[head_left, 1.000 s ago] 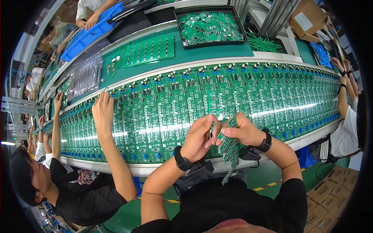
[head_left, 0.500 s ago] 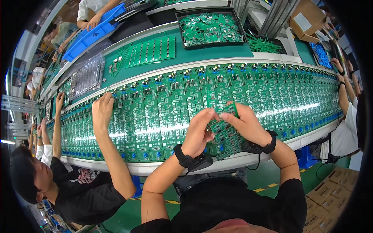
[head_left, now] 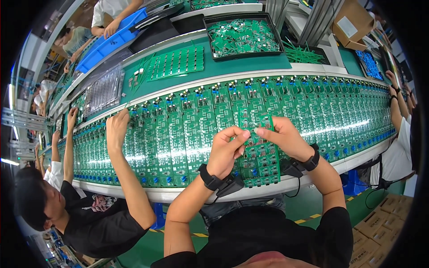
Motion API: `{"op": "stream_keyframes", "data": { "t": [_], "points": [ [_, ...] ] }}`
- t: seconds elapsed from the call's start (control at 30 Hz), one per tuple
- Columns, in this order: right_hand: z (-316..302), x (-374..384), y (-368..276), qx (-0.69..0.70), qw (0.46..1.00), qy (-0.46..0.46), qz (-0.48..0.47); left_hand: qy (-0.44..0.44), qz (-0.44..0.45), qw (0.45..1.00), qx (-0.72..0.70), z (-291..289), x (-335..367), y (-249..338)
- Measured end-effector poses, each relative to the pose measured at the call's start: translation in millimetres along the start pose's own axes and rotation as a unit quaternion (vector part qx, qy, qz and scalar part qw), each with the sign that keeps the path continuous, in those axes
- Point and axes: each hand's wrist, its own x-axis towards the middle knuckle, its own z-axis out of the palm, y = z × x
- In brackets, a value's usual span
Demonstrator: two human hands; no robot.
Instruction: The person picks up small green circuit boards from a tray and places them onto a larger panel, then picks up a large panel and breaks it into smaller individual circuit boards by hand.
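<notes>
Held between my hands above the near part of the conveyor line is a green circuit board panel (head_left: 262,164), made up of several small boards with dark components. My left hand (head_left: 225,149) is closed, its thumb and fingers pinching the panel's left side. My right hand (head_left: 288,139) grips the upper right side, thumb laid toward the middle. The two thumbs nearly meet. Beneath and beyond the panel, long green circuit boards (head_left: 192,125) stand side by side in a row. Dark straps with small boxes circle both my wrists.
At the far side sit a black tray (head_left: 243,57) heaped with small green boards, green board strips (head_left: 176,62) and a blue bin (head_left: 109,42). A co-worker's hand (head_left: 117,127) reaches over the row at my left. Cardboard boxes (head_left: 380,228) are stacked at the lower right.
The panel has turned from a tilt to a straighter, flatter pose, showing more of its face. Both hands stay on it, shifted only slightly. The co-worker's hand beside me has barely moved.
</notes>
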Motion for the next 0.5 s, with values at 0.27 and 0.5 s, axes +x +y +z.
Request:
{"op": "stream_keyframes", "data": {
  "t": [0.27,0.5],
  "points": [
    [8,6,14,0.186,0.982,-0.029,0.029,-0.029,-0.057,0.988,-0.144,-4,3,-4],
    [9,4,7,0.131,0.991,0.008,0.01,0.029,-0.053,0.994,-0.094,13,-4,14]
  ]
}}
